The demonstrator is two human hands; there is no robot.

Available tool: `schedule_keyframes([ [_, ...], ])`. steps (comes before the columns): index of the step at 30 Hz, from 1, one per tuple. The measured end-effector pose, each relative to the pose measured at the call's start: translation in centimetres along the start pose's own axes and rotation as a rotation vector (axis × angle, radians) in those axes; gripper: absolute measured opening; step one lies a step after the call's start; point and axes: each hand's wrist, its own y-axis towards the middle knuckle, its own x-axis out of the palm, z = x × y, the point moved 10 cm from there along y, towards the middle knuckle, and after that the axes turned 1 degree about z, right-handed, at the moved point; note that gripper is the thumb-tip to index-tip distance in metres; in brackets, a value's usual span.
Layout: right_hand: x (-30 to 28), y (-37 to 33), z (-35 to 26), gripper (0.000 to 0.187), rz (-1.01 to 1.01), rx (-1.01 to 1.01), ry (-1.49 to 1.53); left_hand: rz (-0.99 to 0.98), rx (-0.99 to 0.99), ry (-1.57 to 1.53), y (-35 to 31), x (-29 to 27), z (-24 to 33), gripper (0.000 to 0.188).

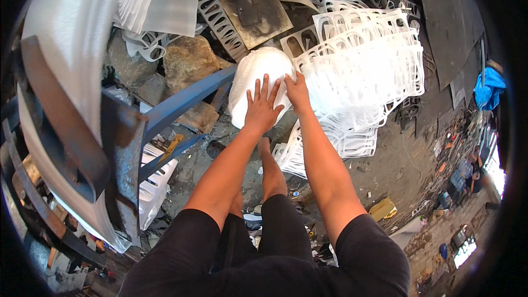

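Observation:
A rounded stack of white foam pieces [250,74] leans against a blue metal bar [187,99]. My left hand [262,107] lies flat on its front with the fingers spread. My right hand [297,89] presses on its right edge, fingers curled over it, next to a big pile of white foam cut-out sheets [366,71]. Both arms reach straight out from the lower edge.
A grey machine frame with a white foam sheet [71,38] draped over it fills the left. Rocks [187,60] and a dark metal plate [256,11] lie behind the stack. A white crate [154,181] sits low left. Scraps litter the ground at right, near a blue cloth [488,88].

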Motion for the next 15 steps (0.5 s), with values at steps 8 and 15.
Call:
schedule_keyframes([
  [8, -2.8, -4.5, -9.4, 0.023, 0.063, -0.210, -0.137, 0.024, -0.089, 0.099, 3.8, 4.5, -2.2, 0.066],
  [15, -5.4, -10.3, -14.2, 0.028, 0.345, -0.567, -0.365, 0.186, -0.012, -0.250, 2.2, 1.3, -1.5, 0.061],
])
